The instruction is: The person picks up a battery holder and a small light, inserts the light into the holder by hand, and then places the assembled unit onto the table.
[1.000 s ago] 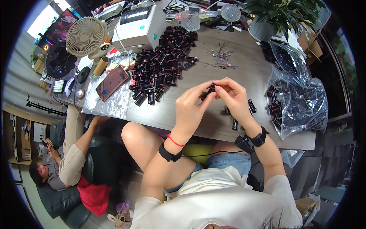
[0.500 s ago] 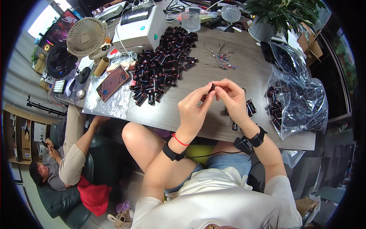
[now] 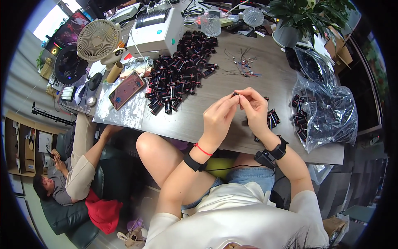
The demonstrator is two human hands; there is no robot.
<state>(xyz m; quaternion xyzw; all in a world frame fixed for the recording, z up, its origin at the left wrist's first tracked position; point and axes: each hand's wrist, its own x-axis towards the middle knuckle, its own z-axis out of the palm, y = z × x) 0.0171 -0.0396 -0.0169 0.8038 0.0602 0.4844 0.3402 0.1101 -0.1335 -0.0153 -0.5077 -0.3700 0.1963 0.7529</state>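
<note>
My left hand [image 3: 218, 118] and my right hand [image 3: 254, 111] meet above the desk, fingertips pinched together on a small black part [image 3: 235, 94]. Most of that part is hidden by the fingers, so its full shape does not show. To the left of my hands lies a big heap of small black cylindrical parts [image 3: 182, 79] with reddish ends. A few similar black parts [image 3: 273, 119] rest on the desk just beside my right hand. Beyond my fingertips lie loose thin wires [image 3: 245, 66] with small coloured ends.
A clear plastic bag [image 3: 331, 112] with more black parts lies at the right. Around the heap are a phone [image 3: 126, 90], a white printer [image 3: 155, 31] and a beige fan [image 3: 98, 40]. A potted plant [image 3: 286, 33] stands far right. Another person [image 3: 62, 182] sits at the left.
My left hand has shifted slightly right and closed in on the right hand, so the fingertips cover more of the small black part. The whole view has shifted a little.
</note>
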